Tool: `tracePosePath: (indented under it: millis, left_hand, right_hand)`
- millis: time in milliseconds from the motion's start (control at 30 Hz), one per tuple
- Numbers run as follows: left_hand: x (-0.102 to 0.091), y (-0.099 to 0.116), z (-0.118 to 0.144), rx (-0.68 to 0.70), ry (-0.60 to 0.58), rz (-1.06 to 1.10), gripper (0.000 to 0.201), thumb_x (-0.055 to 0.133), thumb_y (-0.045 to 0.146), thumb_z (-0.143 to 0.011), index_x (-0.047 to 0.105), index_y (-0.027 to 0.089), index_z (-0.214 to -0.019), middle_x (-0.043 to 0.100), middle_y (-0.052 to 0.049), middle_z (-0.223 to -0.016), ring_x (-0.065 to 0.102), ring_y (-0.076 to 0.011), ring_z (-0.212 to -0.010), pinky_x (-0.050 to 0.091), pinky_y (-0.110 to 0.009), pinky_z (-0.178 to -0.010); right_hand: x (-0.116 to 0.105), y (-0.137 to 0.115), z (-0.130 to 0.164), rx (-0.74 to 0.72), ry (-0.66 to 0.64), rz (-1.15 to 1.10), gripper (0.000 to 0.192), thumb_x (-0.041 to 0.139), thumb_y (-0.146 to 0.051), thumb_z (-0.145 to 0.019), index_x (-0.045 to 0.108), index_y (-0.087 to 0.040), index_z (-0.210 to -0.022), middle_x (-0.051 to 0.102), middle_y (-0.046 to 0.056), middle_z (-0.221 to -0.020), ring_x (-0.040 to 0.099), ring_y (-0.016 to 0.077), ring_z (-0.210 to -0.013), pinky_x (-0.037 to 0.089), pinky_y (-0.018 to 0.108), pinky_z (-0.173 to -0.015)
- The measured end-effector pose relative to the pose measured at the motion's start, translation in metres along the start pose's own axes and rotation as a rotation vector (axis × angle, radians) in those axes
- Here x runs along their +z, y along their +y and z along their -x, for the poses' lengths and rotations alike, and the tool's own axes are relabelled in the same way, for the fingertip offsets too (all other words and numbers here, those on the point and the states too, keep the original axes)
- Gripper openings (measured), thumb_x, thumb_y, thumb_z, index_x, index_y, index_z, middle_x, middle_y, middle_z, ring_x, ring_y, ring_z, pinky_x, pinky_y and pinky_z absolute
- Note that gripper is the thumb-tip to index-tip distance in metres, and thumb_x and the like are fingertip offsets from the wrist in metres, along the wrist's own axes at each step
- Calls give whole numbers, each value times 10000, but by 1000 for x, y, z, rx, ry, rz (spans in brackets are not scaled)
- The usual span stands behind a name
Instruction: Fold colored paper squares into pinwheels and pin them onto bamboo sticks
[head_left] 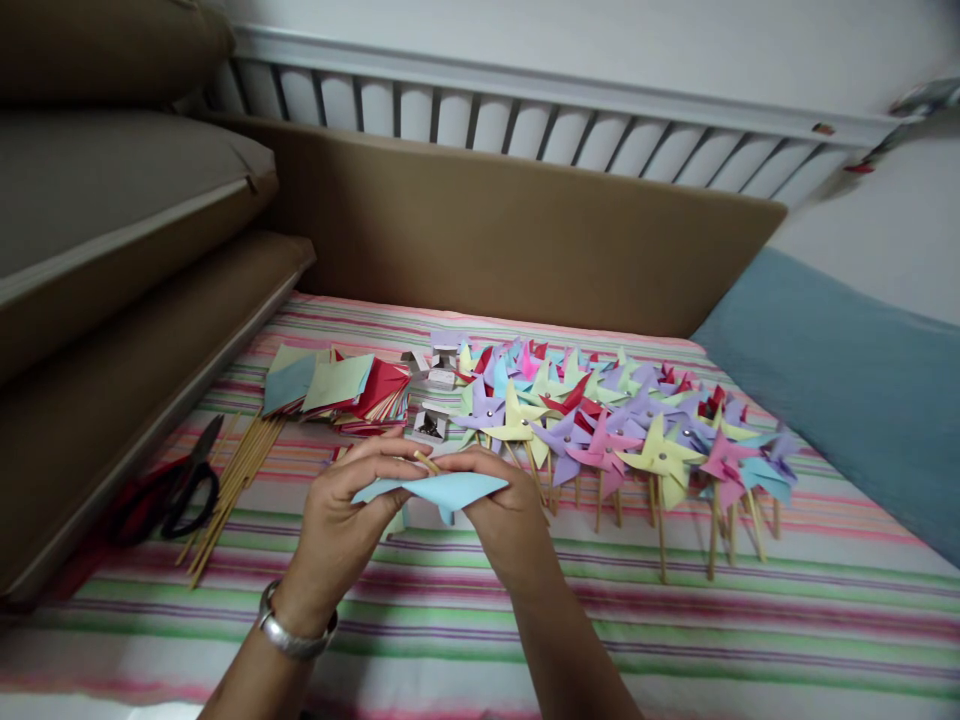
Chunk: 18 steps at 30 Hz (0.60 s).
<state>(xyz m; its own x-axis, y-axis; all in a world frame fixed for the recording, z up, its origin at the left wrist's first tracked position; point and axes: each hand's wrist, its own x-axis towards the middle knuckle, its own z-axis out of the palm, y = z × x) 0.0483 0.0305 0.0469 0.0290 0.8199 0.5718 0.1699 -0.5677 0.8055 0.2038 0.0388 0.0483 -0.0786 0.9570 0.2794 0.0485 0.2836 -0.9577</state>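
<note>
Both of my hands hold a light blue paper piece (pixel 442 490) above the striped bedsheet (pixel 675 620). My left hand (pixel 345 520), with a silver bracelet on the wrist, pinches its left part, and a thin wooden stick tip (pixel 427 462) shows between the fingers. My right hand (pixel 506 515) grips the right part from below. Just beyond lie many finished paper pinwheels (pixel 615 430) on sticks, in yellow, purple, pink, red and blue.
A stack of coloured paper squares (pixel 337 390) lies behind my left hand. Small boxes of pins (pixel 431 422) sit beside it. Loose wooden sticks (pixel 232 485) and black-handled scissors (pixel 184 485) lie at the left. Brown cushions (pixel 112 300) border the left, a blue pillow (pixel 847 390) the right.
</note>
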Motion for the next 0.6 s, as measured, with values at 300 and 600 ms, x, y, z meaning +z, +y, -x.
tracePosePath:
  millis: [300, 600]
  left_hand:
    - [-1, 0, -1, -12, -23, 12, 163, 644, 119, -741, 695, 258, -809, 718, 13, -862, 648, -154, -864, 397, -398, -990]
    - [-4, 3, -1, -48, -35, 73, 142, 629, 129, -756, 686, 252, -799, 723, 16, -840, 656, -163, -849, 365, -442, -1016]
  right_hand:
    - [1, 3, 0, -40, -8, -45, 222, 588, -72, -698, 723, -231, -772, 642, -1, -727, 602, 129, -692, 458, 228, -620]
    - [3, 3, 1, -27, 7, -20, 178, 592, -121, -685, 723, -216, -761, 637, 12, -701, 598, 153, -674, 453, 261, -616]
